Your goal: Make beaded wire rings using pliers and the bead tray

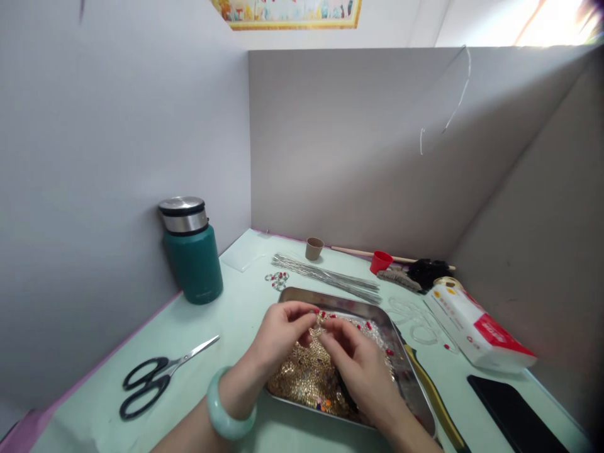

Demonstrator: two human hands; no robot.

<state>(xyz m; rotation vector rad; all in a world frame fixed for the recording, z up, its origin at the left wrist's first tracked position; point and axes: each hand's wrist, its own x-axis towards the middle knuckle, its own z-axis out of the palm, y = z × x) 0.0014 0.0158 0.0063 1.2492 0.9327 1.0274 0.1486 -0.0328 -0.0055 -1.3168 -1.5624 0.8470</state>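
Over a metal tray (415,390), my left hand (285,330) and my right hand (356,362) are close together, each with thumb and fingers pinched. A small red bead (315,311) shows at my left fingertips; whether they hold it I cannot tell. Whatever my right fingertips pinch is too small to make out. Many gold beads (306,374) fill the near left of the tray, with clear and red beads (368,326) at its far right. Beneath my right hand, a dark slim object (346,393) is partly hidden. A pale green bangle (231,409) circles my left wrist.
Black-handled scissors (163,377) and a green bottle (193,258) are on the left. Behind the tray lie thin wires (325,277), beaded rings (278,280), a brown cup (314,248) and a red cup (380,262). A tissue pack (479,327) and black phone (514,412) lie right.
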